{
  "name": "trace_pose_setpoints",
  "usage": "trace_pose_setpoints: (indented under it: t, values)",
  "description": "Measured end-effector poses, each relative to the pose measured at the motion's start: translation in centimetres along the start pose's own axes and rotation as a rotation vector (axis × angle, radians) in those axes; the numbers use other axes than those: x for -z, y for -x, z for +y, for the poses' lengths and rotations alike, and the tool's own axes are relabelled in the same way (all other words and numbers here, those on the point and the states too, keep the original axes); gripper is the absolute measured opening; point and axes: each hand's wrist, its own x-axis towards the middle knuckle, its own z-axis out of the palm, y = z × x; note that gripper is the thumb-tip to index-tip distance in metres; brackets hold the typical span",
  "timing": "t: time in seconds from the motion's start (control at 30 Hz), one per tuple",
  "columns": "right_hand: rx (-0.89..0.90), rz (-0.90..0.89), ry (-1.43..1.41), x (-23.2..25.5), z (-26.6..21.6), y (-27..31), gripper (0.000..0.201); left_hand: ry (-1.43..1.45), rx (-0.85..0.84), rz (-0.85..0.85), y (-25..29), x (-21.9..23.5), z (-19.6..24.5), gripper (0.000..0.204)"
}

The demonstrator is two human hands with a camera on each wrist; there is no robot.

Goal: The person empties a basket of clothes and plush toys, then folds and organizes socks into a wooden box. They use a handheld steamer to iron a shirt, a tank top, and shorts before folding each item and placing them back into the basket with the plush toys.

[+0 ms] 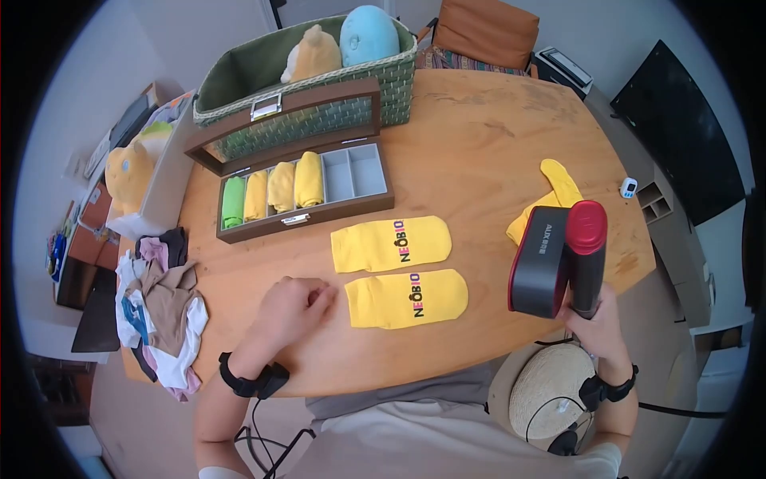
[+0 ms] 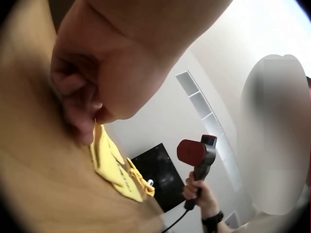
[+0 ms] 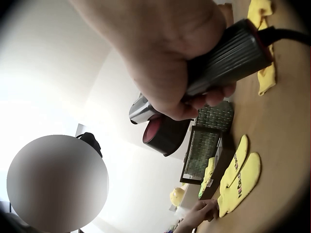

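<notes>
My right hand [image 1: 600,326] grips the handle of a black and red handheld garment steamer [image 1: 538,263], lifted above the table's right side. Its corded handle [image 3: 233,56] fills my palm in the right wrist view. Two yellow socks [image 1: 371,246] with NEOBIO lettering lie flat, one above the other, in front of me. Just left of the lower sock [image 1: 371,302], my left hand [image 1: 295,307] rests by the tabletop with loosely curled fingers, holding nothing. Another yellow sock pair [image 1: 562,184] lies crumpled beyond the steamer, partly hidden by it.
A brown lidded box [image 1: 307,217] stands with its lid raised, rolled green and yellow socks in its compartments. Behind it sits a green woven basket [image 1: 395,92] with plush toys. Piled clothes [image 1: 167,307] lie at the left edge; a small white device [image 1: 629,188] lies far right.
</notes>
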Motion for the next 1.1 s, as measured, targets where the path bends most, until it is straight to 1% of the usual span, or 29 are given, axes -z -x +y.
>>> trace_pose_setpoints:
  t: [0.07, 0.1, 0.17, 0.2, 0.27, 0.3, 0.33, 0.37, 0.4, 0.47, 0.5, 0.6, 0.67, 0.7, 0.77, 0.8, 0.83, 0.87, 0.9, 0.97, 1.0, 1.03, 1.07, 1.1]
  values:
    - [0.077, -0.061, 0.096, -0.7, -0.2, -0.6, 0.022, -0.218, -0.219, 0.320, 0.4, 0.1, -0.7, 0.016]
    - [0.078, -0.066, 0.095, -1.3, -0.4, -0.9, 0.022, -0.218, -0.215, 0.322, 0.3, -0.1, -0.3, 0.016]
    - [0.161, -0.121, 0.238, -2.8, -1.2, -1.5, 0.025, -0.197, -0.575, 0.615, -0.3, -0.8, 1.5, 0.017]
    - [0.163, -0.120, 0.242, -3.5, -1.5, -1.8, 0.025, -0.195, -0.578, 0.618, -0.4, -0.9, 1.8, 0.017]
    - [0.133, -0.218, 0.302, -4.7, -2.1, -2.3, 0.026, -0.224, -0.591, 0.422, -0.6, -1.2, 2.0, 0.021]
    - [0.129, -0.253, 0.383, -5.0, -2.3, -2.5, 0.023, -0.221, -0.592, 0.426, -0.8, -1.1, 2.1, 0.021]
    - [0.130, -0.254, 0.386, -5.4, -2.4, -2.7, 0.023, -0.216, -0.456, 0.317, -0.9, -1.1, 2.1, 0.021]
    - [0.187, -0.280, 0.421, -5.8, -2.4, -2.9, 0.022, -0.211, -0.318, 0.206, -1.0, -1.0, 2.1, 0.021]
    - [0.243, -0.309, 0.454, -6.3, -2.4, -3.0, 0.022, -0.209, -0.315, 0.206, -0.9, -0.9, 2.0, 0.021]
    - [0.236, -0.338, 0.483, -6.9, -3.0, -3.1, 0.022, -0.106, -0.271, 0.202, -0.7, -0.9, 1.7, 0.019]
    - [0.231, -0.365, 0.513, -7.3, -3.2, -3.2, 0.022, -0.101, -0.263, 0.203, -0.7, -0.9, 1.4, 0.019]
    - [0.228, -0.396, 0.497, -8.6, -4.0, -3.7, 0.024, -0.049, -0.277, 0.211, -0.8, -0.9, 0.5, 0.017]
    - [0.220, -0.436, 0.492, -9.3, -4.4, -4.2, 0.024, -0.108, -0.351, 0.152, -1.0, -0.2, 0.0, 0.017]
    - [0.211, -0.469, 0.483, -9.7, -4.5, -4.4, 0.025, -0.101, -0.349, 0.153, -0.9, 0.1, -0.1, 0.017]
    - [0.228, -0.491, 0.504, -10.4, -4.8, -5.0, 0.026, -0.042, -0.376, 0.278, -0.9, 0.9, -0.5, 0.010]
    - [0.246, -0.507, 0.519, -10.7, -4.9, -5.3, 0.027, -0.037, -0.376, 0.280, -1.0, 1.6, -1.2, 0.010]
    - [0.242, -0.512, 0.526, -11.4, -5.0, -5.6, 0.027, 0.073, -0.297, 0.180, -1.1, 2.3, -2.5, 0.008]
    - [0.230, -0.523, 0.525, -12.0, -5.1, -5.8, 0.027, 0.180, -0.217, 0.078, -1.1, 2.6, -3.2, 0.011]
    - [0.216, -0.534, 0.524, -12.4, -5.2, -5.9, 0.027, 0.190, -0.215, 0.074, -1.2, 2.6, -3.5, 0.011]
    - [0.207, -0.560, 0.550, -13.5, -5.3, -6.3, 0.027, 0.182, -0.232, 0.037, -0.9, 2.7, -3.9, 0.020]
    - [0.208, -0.575, 0.568, -14.0, -5.4, -6.6, 0.028, 0.190, -0.227, 0.039, -0.7, 2.8, -3.9, 0.020]
    - [0.210, -0.582, 0.570, -14.6, -5.5, -7.0, 0.028, 0.137, -0.245, 0.018, -0.5, 2.8, -3.6, 0.020]
    - [0.205, -0.622, 0.628, -15.2, -5.5, -7.3, 0.032, 0.081, -0.263, -0.005, -0.4, 2.8, -3.6, 0.021]
    - [0.200, -0.660, 0.685, -15.6, -5.6, -7.5, 0.036, 0.083, -0.259, -0.006, -0.4, 2.7, -3.7, 0.021]
